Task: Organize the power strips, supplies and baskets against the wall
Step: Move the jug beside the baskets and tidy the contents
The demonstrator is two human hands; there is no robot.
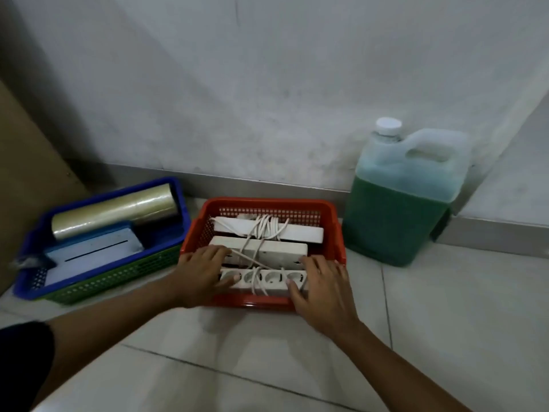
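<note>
A red basket [267, 202] stands on the tiled floor close to the wall. Three white power strips lie in it, cords wound around them: the back strip [303, 233], the middle strip [282, 251] and the front strip [271, 278], sockets up. My left hand [202, 275] grips the front strip's left end, thumb on it and fingers reaching over the middle strip. My right hand [320, 286] grips its right end the same way. A blue basket [181, 200] sits to the left, nested in a green basket [118, 278].
The blue basket holds a roll of clear film [116, 211] and a flat white box [95, 254]. A jug of green liquid [398, 212] stands against the wall, right of the red basket. A brown board [29, 162] leans at far left.
</note>
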